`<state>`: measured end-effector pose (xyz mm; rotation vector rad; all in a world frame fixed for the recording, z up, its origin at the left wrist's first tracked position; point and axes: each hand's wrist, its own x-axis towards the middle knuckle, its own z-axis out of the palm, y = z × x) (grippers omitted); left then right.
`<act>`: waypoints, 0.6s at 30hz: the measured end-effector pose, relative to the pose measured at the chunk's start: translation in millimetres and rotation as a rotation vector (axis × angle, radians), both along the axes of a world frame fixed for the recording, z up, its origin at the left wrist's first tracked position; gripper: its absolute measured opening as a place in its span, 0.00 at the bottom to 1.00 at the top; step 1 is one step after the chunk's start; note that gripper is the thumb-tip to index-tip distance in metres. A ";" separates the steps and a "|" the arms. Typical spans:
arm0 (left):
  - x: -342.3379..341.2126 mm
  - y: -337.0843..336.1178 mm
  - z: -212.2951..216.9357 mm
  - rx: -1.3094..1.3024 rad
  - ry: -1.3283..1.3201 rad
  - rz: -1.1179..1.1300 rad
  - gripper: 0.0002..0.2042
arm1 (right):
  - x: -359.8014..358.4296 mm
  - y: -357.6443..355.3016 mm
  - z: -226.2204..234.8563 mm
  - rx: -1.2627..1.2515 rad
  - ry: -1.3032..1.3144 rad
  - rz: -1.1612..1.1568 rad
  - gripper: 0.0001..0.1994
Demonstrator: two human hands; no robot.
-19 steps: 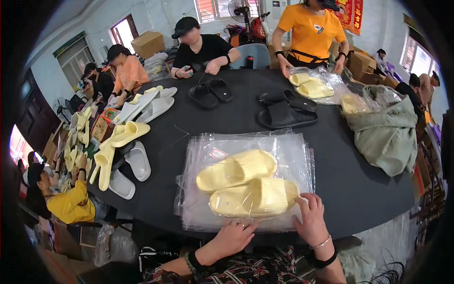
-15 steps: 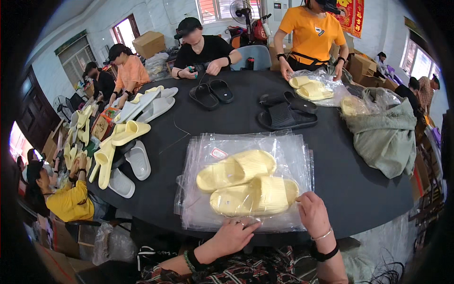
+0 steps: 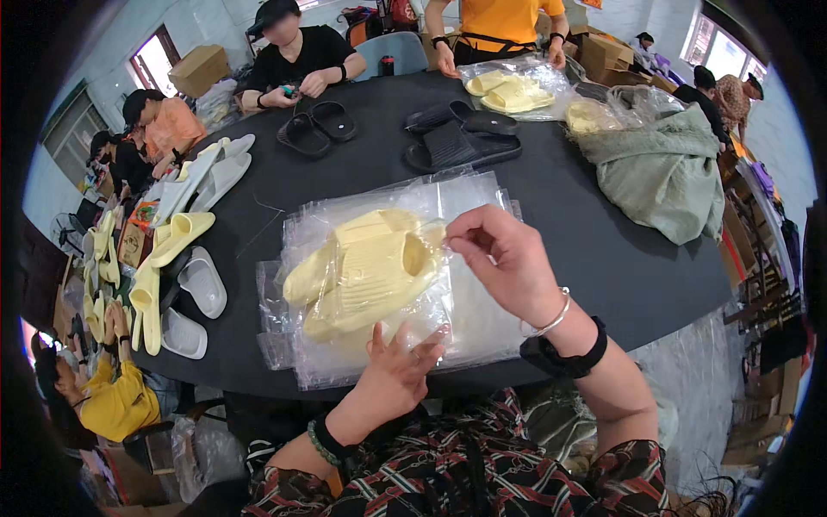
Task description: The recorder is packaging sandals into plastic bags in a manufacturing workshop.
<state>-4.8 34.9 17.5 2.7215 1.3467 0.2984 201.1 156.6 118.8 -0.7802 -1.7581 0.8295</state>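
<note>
Yellow slippers now lifted and stacked sole-up, no longer flat, right hand pinching clear bag, left hand spread open beneath, ridged soles showing.

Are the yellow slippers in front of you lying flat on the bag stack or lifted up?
Lifted and tilted: the yellow slippers stand on edge, soles showing, the right hand pinching plastic at their top and the left hand below.
</note>
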 end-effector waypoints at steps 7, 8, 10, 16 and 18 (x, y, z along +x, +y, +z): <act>9.0 20.7 -5.4 -0.154 0.086 -0.307 0.24 | -10.0 -9.7 -18.6 0.040 -0.001 0.037 0.06; 7.3 21.9 -6.5 -0.153 0.085 -0.308 0.24 | -7.0 -9.8 -24.0 0.027 -0.042 0.080 0.09; 4.4 29.5 -8.3 -0.092 -0.053 -0.350 0.24 | -6.3 -13.9 -27.3 0.023 -0.089 0.122 0.11; 3.6 32.7 -17.3 -0.417 -0.132 -0.114 0.30 | -24.8 -43.1 -48.0 -0.460 0.068 0.161 0.20; 4.6 29.2 -21.7 -0.305 -0.327 -0.112 0.31 | -22.6 -34.8 -58.7 -0.514 0.097 0.098 0.16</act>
